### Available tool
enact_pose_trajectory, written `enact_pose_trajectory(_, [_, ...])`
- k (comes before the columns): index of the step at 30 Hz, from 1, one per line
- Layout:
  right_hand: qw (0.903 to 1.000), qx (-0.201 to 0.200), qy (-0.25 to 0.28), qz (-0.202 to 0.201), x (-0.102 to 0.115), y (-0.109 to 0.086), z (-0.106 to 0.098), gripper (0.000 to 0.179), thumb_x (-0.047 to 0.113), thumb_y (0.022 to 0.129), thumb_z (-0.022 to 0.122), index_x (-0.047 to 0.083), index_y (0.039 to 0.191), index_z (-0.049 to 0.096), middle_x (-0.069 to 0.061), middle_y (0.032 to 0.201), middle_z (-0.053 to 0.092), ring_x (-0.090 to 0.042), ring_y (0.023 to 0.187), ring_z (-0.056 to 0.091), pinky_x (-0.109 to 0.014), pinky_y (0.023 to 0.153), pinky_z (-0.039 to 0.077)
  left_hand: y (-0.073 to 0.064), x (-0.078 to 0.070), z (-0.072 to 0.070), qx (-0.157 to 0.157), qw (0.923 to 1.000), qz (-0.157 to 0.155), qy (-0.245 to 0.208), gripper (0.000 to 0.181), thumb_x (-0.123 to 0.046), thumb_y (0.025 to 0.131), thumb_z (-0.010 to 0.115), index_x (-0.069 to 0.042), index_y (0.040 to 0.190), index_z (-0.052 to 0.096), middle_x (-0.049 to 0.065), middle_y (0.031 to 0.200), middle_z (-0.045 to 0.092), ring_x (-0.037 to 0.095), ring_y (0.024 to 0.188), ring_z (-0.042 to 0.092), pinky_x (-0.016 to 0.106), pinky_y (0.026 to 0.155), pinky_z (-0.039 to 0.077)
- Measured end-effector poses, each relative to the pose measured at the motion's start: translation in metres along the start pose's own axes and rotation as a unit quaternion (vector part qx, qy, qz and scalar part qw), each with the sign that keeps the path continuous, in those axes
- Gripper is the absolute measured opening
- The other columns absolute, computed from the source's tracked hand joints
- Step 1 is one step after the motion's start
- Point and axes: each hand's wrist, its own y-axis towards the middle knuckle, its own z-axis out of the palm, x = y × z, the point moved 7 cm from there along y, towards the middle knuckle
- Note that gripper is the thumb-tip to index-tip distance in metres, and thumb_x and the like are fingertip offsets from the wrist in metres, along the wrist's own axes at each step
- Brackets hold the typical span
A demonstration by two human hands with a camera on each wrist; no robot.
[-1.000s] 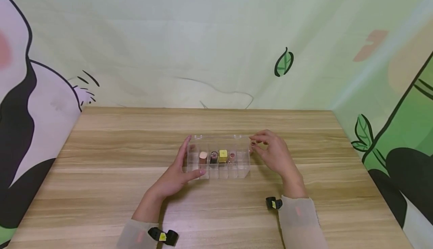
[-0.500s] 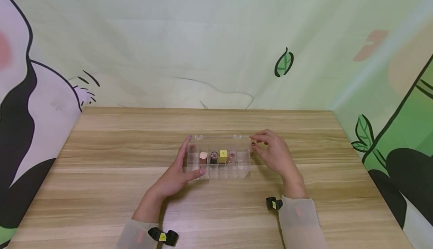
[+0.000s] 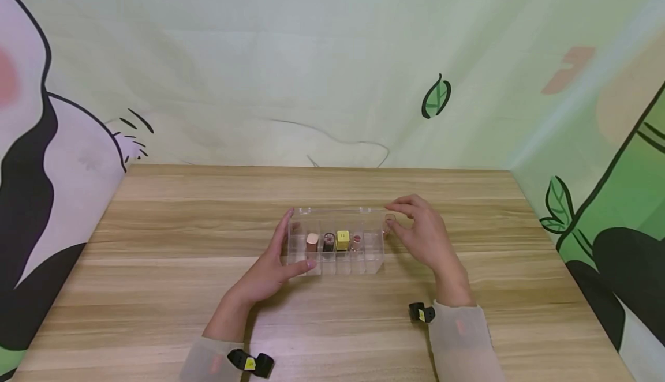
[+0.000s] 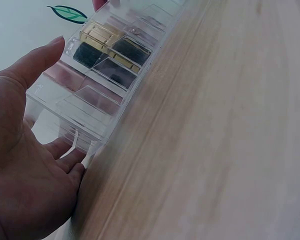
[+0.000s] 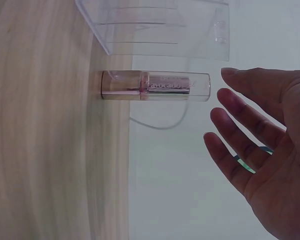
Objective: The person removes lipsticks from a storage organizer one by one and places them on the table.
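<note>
A clear plastic lipstick organizer (image 3: 374,261) stands on the wooden table with several cosmetics in its slots. Among them are a brown lipstick (image 3: 312,242), a dark tube (image 3: 329,242), a yellow-capped one (image 3: 342,240) and a small pinkish tube (image 3: 356,242). My left hand (image 3: 265,272) grips the organizer's left end, thumb on the front and fingers behind. Just past the right end, a lipstick with a transparent cap (image 5: 155,86) stands upright on the table. Around its top my right hand (image 3: 421,232) is spread; the right wrist view shows the fingertips apart from the cap.
The wooden table (image 3: 156,209) reaches back to a wall hanging (image 3: 218,70) printed with leaves and cartoon shapes. A black wrist camera (image 3: 251,363) sits on the left sleeve and another wrist camera (image 3: 421,313) on the right.
My right fingers have let go of the transparent-capped lipstick and spread apart; it stays beside the organizer. The left hand and the organizer have not moved.
</note>
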Motion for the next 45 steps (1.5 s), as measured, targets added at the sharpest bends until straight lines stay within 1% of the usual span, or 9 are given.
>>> enact_pose_trajectory(12, [0.9996,-0.016,0.005,-0.023,0.012,-0.001,-0.007,0.029,0.004,0.095,0.080,0.001,0.124,0.079,-0.013,0.126,0.070,-0.036,0.119,0.065,-0.056,0.095,0.055,0.000,0.000,-0.001,-0.002,1.0000,0.001,0.005,0.116,-0.034,0.094,0.085,-0.056,0.166,-0.002,0.010,0.176,0.019,0.041,0.164,0.007,0.071,0.126,0.004])
enact_pose_trajectory(20, [0.9993,-0.018,0.005,-0.034,0.019,-0.003,-0.009,0.028,0.004,0.095,0.080,0.002,0.123,0.079,-0.013,0.124,0.071,-0.036,0.119,0.065,-0.056,0.097,0.054,0.000,0.001,0.000,-0.001,1.0000,0.004,0.000,0.115,-0.034,0.094,0.085,-0.056,0.166,-0.002,0.009,0.176,0.019,0.041,0.164,0.006,0.070,0.127,0.003])
enact_pose_trajectory(26, [0.9989,-0.014,0.001,-0.045,0.025,-0.004,-0.009,0.028,0.004,0.094,0.081,0.002,0.122,0.079,-0.012,0.123,0.071,-0.036,0.117,0.066,-0.056,0.095,0.054,0.000,0.001,0.000,-0.002,1.0000,0.003,0.000,0.115,-0.034,0.094,0.085,-0.056,0.166,-0.002,0.010,0.176,0.019,0.041,0.164,0.006,0.070,0.127,0.003])
enact_pose_trajectory(35, [0.9981,0.004,0.002,-0.062,0.034,-0.005,-0.006,0.028,0.005,0.095,0.081,0.003,0.122,0.080,-0.011,0.121,0.072,-0.033,0.113,0.068,-0.053,0.093,0.057,0.000,0.000,-0.001,-0.002,1.0000,0.004,0.001,0.116,-0.034,0.094,0.085,-0.056,0.167,-0.002,0.010,0.176,0.020,0.039,0.164,0.006,0.072,0.126,0.003])
enact_pose_trajectory(38, [0.9978,0.008,0.002,-0.066,0.036,-0.006,-0.005,0.029,0.005,0.094,0.082,0.003,0.123,0.080,-0.011,0.122,0.072,-0.034,0.111,0.069,-0.051,0.090,0.057,0.000,0.000,-0.001,-0.002,1.0000,0.003,0.002,0.116,-0.034,0.094,0.085,-0.056,0.167,-0.002,0.010,0.176,0.019,0.039,0.164,0.005,0.072,0.126,0.003])
enact_pose_trajectory(43, [0.9972,0.013,0.004,-0.073,0.039,-0.006,-0.003,0.028,0.004,0.094,0.081,0.004,0.122,0.080,-0.010,0.121,0.073,-0.033,0.101,0.070,-0.043,0.079,0.054,0.000,0.000,0.000,-0.001,1.0000,0.000,0.006,0.116,-0.034,0.094,0.085,-0.055,0.167,-0.003,0.010,0.176,0.019,0.039,0.164,0.006,0.071,0.126,0.004])
enact_pose_trajectory(45, [0.9969,0.013,0.008,-0.077,0.040,-0.006,-0.002,0.028,0.003,0.094,0.080,0.004,0.122,0.080,-0.010,0.121,0.073,-0.032,0.098,0.070,-0.042,0.077,0.055,0.000,0.000,0.000,-0.002,1.0000,-0.001,0.007,0.116,-0.034,0.094,0.085,-0.055,0.167,-0.002,0.010,0.176,0.019,0.039,0.164,0.006,0.071,0.126,0.004])
